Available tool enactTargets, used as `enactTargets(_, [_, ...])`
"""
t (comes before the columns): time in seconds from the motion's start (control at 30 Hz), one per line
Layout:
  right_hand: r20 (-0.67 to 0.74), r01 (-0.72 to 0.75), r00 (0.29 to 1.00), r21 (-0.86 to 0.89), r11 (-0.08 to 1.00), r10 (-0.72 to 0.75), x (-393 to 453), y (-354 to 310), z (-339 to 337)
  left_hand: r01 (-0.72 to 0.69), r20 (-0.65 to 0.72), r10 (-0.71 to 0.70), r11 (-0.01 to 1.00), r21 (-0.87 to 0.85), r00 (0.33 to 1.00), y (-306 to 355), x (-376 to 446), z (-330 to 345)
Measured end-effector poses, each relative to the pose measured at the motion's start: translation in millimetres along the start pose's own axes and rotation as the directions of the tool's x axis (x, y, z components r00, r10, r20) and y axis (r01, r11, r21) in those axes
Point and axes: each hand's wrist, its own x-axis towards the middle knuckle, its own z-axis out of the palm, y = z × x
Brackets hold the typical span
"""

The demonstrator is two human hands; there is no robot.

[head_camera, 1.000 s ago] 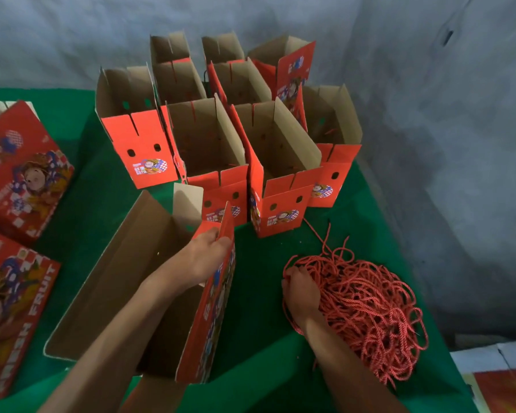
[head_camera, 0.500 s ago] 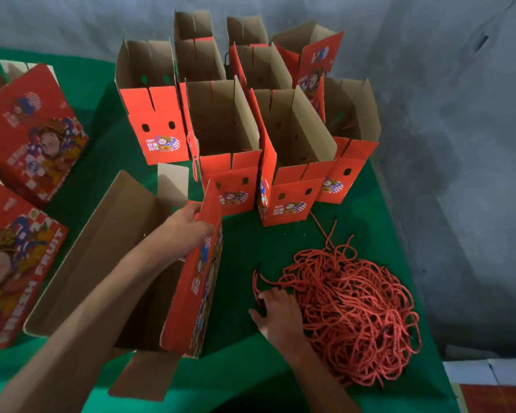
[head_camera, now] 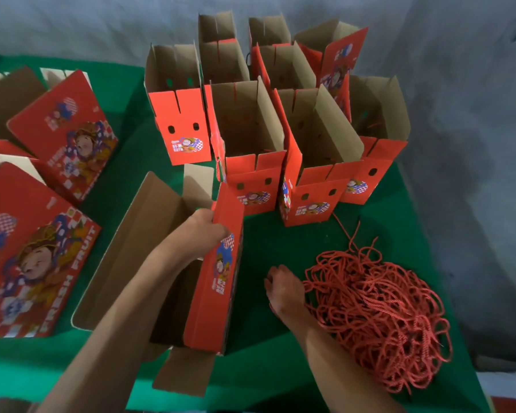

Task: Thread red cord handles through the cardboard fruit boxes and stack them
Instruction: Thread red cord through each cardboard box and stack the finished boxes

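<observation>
An open red cardboard fruit box (head_camera: 218,281) lies on its side on the green table, its brown inside facing left. My left hand (head_camera: 204,231) grips the top edge of its red printed wall. A tangled heap of red cords (head_camera: 379,311) lies at the right. My right hand (head_camera: 283,290) sits at the heap's left edge, fingers curled down onto the cloth; whether it holds a cord is hidden. Several upright open boxes (head_camera: 251,138) stand clustered at the back.
Flat red printed boxes (head_camera: 33,263) lie at the left on the green cloth (head_camera: 268,248). The table's right edge runs close behind the cord heap, with a grey floor beyond. A grey wall rises behind the upright boxes.
My right hand slid left along the heap's edge, out toward the green cloth. My left hand keeps its grip on the box wall. The camera has shifted, showing more of the left side.
</observation>
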Motion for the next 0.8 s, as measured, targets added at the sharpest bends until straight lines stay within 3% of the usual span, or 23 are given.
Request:
enactTargets(0.1, [-0.095, 0.057, 0.994, 0.081, 0.995, -0.049, -11.3, -3.0, -4.9, 0.029, 0.09, -0.025, 0.998, -0.047, 0.996, -4.4, 1.9, -1.8])
enactTargets(0.17, [-0.174, 0.101, 0.984, 0.324, 0.941, -0.046, -18.3, -8.4, -14.9, 0.072, 0.132, -0.056, 0.991, -0.117, 0.99, -11.1, 4.1, -2.8])
enactTargets(0.23, [-0.171, 0.124, 0.985, 0.617, 0.777, -0.021, -25.8, -23.5, -30.5, 0.121, 0.188, -0.081, 0.969, -0.214, 0.979, -19.3, 5.7, -3.3])
enactTargets(0.33, [-0.187, 0.147, 0.982, 0.823, 0.548, 0.017, -26.0, -44.5, -53.2, 0.19, 0.263, -0.112, 0.937, -0.293, 0.958, -30.7, 10.4, -1.5])
enactTargets(0.53, [-0.106, 0.107, 0.994, 0.927, 0.36, -0.024, -27.0, -44.9, -61.3, 0.232, 0.295, -0.132, 0.913, -0.337, 0.947, -44.9, 27.5, -4.3])
enactTargets(0.73, [-0.055, 0.06, 0.996, 0.996, -0.065, 0.069, -27.0, -52.4, -52.8, 0.242, 0.282, -0.124, 0.867, -0.436, 0.952, -52.7, 37.8, 3.2])
enactTargets(0.8, [-0.048, 0.063, 0.994, 0.988, -0.144, 0.102, -27.4, -56.7, -50.6, 0.226, 0.265, -0.11, 0.858, -0.461, 0.958, -47.0, 33.3, 5.4])
